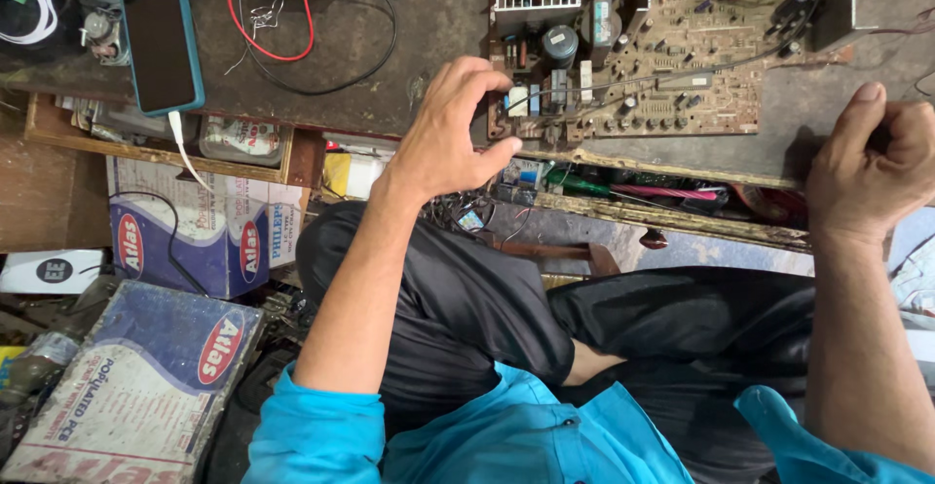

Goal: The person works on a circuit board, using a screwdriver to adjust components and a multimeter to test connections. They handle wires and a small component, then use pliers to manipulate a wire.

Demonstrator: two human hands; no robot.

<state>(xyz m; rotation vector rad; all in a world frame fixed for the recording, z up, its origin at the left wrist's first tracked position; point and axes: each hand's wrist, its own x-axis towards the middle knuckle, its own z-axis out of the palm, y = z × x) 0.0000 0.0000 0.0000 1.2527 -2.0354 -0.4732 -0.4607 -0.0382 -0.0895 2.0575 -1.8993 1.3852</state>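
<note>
On worn workbench (409,65), head view: bare circuit board (672,85) lies flat, components up, near front edge. Left hand (453,129) curled at board's near-left corner, fingertips touching edge, thumb below; pinch not firmly closed. Right hand (872,167) clenched at bench edge, right of board; contents hidden, cannot tell. Board looks light, stiff, fragile; best held by bare edges, away from heatsink (536,2) and capacitors. Phone (161,41) charging far left.
</note>
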